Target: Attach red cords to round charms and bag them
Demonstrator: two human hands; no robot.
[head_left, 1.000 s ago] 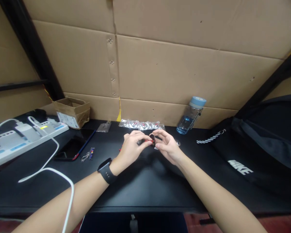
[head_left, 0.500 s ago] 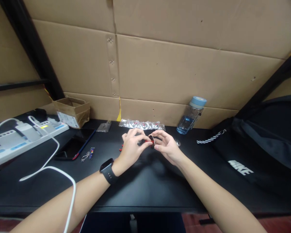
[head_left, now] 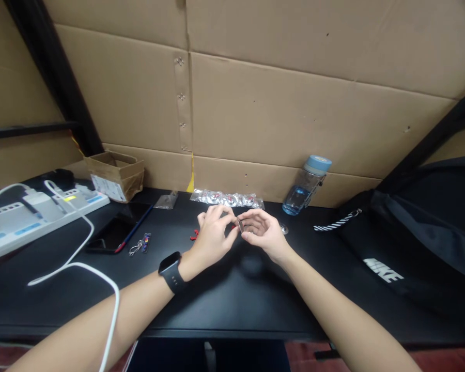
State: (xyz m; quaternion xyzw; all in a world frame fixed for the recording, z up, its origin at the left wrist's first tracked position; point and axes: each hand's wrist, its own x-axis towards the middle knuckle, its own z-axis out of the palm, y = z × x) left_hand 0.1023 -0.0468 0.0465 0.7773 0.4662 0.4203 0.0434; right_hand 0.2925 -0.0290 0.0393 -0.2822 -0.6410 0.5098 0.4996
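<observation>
Above the middle of the black table, my left hand (head_left: 217, 230) and my right hand (head_left: 265, 232) meet fingertip to fingertip. Between them a small thin disc (head_left: 240, 225) with a shiny rim is seen nearly edge-on, pinched by my right thumb and fingers. A small red piece (head_left: 233, 226) shows at the left thumb and forefinger, mostly covered by them. Other red bits (head_left: 194, 235) lie on the table just left of my left hand. Behind my right hand, a clear round piece (head_left: 283, 228) is partly in view.
Shiny plastic packets (head_left: 228, 199) lie along the cardboard wall, near a small clear bag (head_left: 166, 200). A water bottle (head_left: 304, 188) and black bag (head_left: 383, 248) are right. Left are a cardboard box (head_left: 118, 175), tablet (head_left: 118, 230), keyring (head_left: 140, 245), power strip (head_left: 42, 222) and white cable (head_left: 96, 274).
The disc has turned from showing its dark face and rim to nearly edge-on. Less of the red piece shows between my fingers. Both hands stay in about the same place.
</observation>
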